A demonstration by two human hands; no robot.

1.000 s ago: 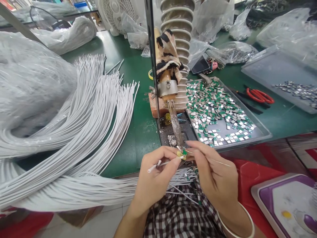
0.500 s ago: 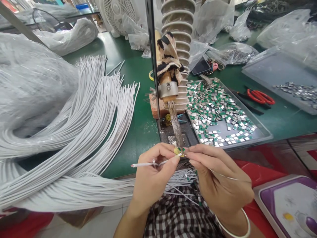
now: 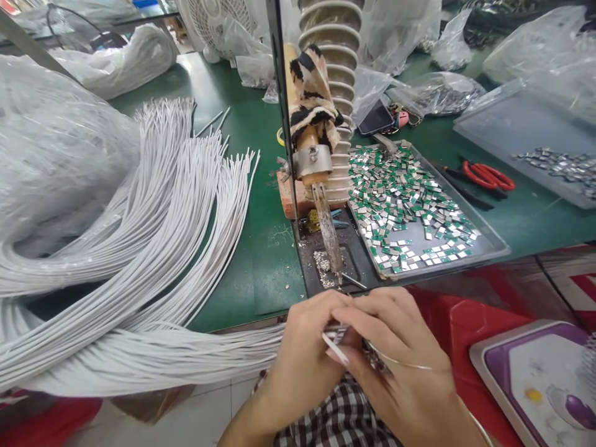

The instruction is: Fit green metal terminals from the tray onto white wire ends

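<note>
On the far left I see a bulky clear bag (image 3: 65, 149), its film crumpled and glossy. From it, long white wires (image 3: 186, 211) sweep over the smooth green counter (image 3: 272, 276) in smooth, matte curves, fanning out at the far ends; the nearest bunch runs right, behind the left hand (image 3: 305, 347).

That hand is curled nearly closed by the counter's near edge, its fingers pinched on a white wire (image 3: 335, 349) whose slim, round end pokes out between both hands. I cannot tell what lies deeper in that grip.

Just beyond, a rough reddish brick (image 3: 289, 197) sits behind the iron (image 3: 329, 236), whose crusty, flattened bit slopes down to a dark plate (image 3: 305, 248) littered with silvery crumbs (image 3: 321, 261). Patterned cloth (image 3: 310, 93) is bunched around its upper part, and a ribbed, pale hose (image 3: 328, 43) rises behind.

The right hand (image 3: 403, 354) meets the left, its fingers bent inward and closed on a thin metallic strand (image 3: 405, 364) that trails back across the knuckles. The thumb touches the wire's end.

Farther right I see a clear shallow tray (image 3: 500, 249) of small, flat green-and-silver boards (image 3: 386, 198), then red-handled pliers (image 3: 488, 176) and a frosted plastic tub (image 3: 493, 133) with shiny metal bits (image 3: 559, 164).
</note>
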